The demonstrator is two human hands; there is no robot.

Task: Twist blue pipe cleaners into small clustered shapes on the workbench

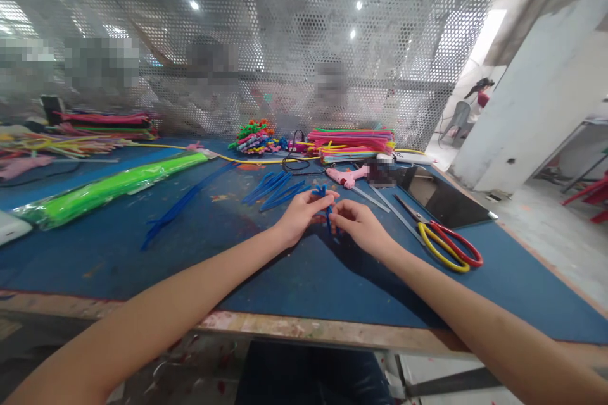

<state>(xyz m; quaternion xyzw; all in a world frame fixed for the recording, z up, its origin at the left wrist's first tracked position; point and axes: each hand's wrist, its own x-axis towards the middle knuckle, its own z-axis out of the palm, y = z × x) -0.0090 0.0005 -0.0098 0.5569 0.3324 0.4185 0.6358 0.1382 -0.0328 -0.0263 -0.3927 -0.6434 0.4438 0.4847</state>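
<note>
Over the middle of the blue table mat, my left hand [306, 214] pinches a small blue pipe-cleaner piece [328, 218] between thumb and fingers. Close beside it on the right, my right hand [358, 223] has its fingers closed on the lower part of the same piece. The piece stands roughly upright, with short ends sticking out at its top; the fingers hide part of it. Bent blue pipe cleaners [273, 190] lie just behind my left hand. Longer blue pipe cleaners [183, 201] lie farther left.
Red-and-yellow scissors [444, 243] lie right of my hands, near a dark glossy panel [439, 196]. Behind are a pink glue gun [349, 176], bundled pink strips [351, 141] and colourful pieces [259, 138]. A bright green packet [118, 186] lies left. A perforated metal screen [285, 44] stands behind.
</note>
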